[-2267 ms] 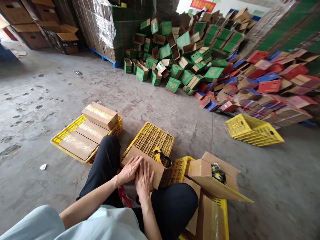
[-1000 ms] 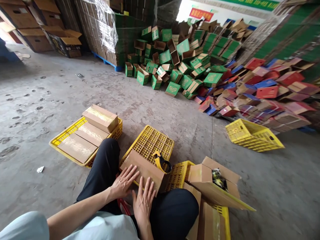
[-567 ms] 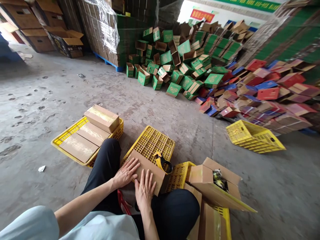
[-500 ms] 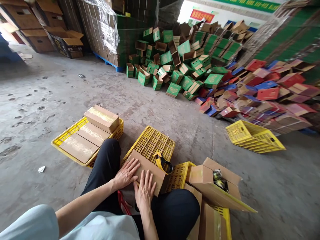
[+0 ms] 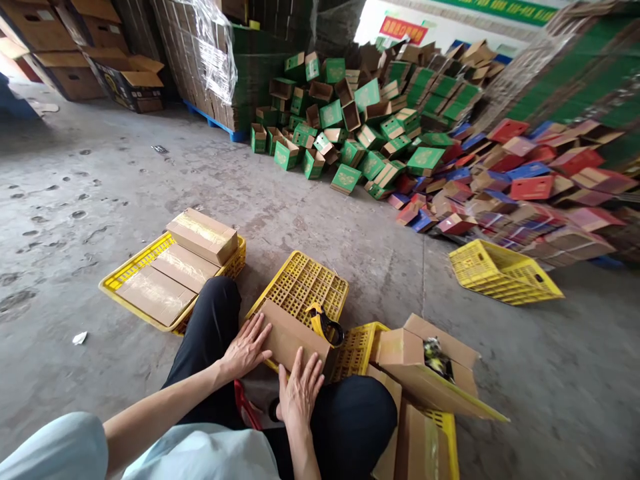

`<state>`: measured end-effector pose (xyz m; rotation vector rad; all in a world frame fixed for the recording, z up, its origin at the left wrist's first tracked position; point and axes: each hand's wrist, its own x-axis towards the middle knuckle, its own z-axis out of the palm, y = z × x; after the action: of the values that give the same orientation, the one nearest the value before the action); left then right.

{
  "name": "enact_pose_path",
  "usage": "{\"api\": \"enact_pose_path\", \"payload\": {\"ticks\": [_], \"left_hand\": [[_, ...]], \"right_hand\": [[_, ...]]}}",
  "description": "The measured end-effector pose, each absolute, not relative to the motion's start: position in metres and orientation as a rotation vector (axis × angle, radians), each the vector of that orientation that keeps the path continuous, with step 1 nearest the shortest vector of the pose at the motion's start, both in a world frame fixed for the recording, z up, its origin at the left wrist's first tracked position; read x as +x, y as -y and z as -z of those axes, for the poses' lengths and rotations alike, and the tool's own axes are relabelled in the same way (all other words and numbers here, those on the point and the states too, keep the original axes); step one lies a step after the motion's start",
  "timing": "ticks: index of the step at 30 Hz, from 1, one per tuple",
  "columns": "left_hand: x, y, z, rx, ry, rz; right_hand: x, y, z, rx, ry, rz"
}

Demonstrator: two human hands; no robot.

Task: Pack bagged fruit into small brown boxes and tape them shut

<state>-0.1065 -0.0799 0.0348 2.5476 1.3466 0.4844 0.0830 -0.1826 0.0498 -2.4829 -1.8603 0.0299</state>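
A brown cardboard box (image 5: 290, 331) lies across the near end of an upturned yellow plastic crate (image 5: 315, 283) in front of my knees. My left hand (image 5: 247, 347) is spread flat at the box's left end. On the right part of its near side rests my right hand (image 5: 301, 387), fingers stretched and apart. Neither hand grips anything. Against the box's far right edge stands a yellow and black tape dispenser (image 5: 323, 323); the box hides part of it. The underside of the box is hidden.
To the left, a yellow crate (image 5: 113, 277) holds several taped boxes. On the right, an open carton (image 5: 400, 350) with dark contents sits tilted over another crate (image 5: 453, 440). A yellow crate (image 5: 505, 273) lies farther right, before heaped green, red and blue boxes (image 5: 345, 133).
My right hand has slid right along the box, away from my left hand. My left hand has shifted slightly left. The view has moved a little.
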Motion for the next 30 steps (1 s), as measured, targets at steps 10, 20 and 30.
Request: {"api": "enact_pose_path", "payload": {"ticks": [10, 20, 30], "left_hand": [[-0.089, 0.081, -0.044, 2.526, -1.047, -0.406], [-0.117, 0.083, -0.037, 2.563, -1.290, -0.520], [-0.066, 0.053, -0.060, 2.407, -1.150, -0.611]], "right_hand": [[0.048, 0.166, -0.035, -2.238, 2.100, -0.235], [0.104, 0.187, -0.039, -2.369, 1.787, 0.057], [0.062, 0.130, -0.047, -2.136, 2.074, -0.153]]}}
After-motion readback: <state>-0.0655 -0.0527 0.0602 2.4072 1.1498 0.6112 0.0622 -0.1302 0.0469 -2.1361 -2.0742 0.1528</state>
